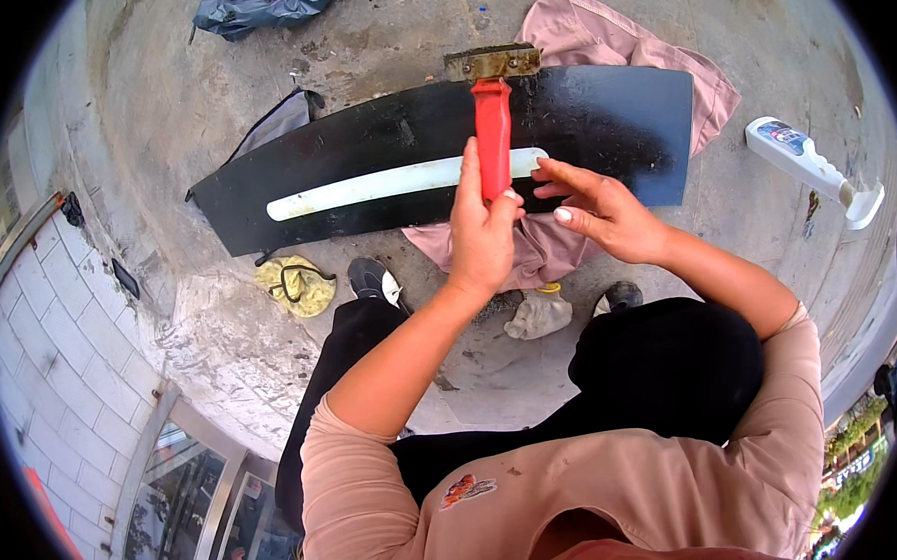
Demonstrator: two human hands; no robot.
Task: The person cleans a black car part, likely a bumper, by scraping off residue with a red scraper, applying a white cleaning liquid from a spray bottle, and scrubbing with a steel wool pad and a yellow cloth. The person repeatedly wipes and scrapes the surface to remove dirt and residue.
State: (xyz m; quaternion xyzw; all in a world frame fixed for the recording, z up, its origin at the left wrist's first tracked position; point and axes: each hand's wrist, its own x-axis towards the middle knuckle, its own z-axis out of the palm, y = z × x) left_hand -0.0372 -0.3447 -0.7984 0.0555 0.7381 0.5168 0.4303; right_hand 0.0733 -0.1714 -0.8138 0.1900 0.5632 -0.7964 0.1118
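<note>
Upright in my left hand (483, 233) is a scraper (494, 128) with a red handle and a wide, dirty metal head at its far end. The fingers wrap the lower part of the handle. Just to the right, my right hand (606, 213) holds nothing, its fingers apart and bent toward the handle. Beneath both hands lies a long black panel (601, 113) with scattered debris and smears on its surface. A long pale strip (364, 190), slightly curved, runs along the panel's middle; the scraper and left hand cover part of it.
Pink cloth (598, 33) shows beyond and under the panel. A white spray bottle (798, 155) lies on the concrete at right. Near my feet are a yellow rag (297, 285) and a crumpled whitish bag (538, 316). A dark plastic bag (262, 10) sits at the far left.
</note>
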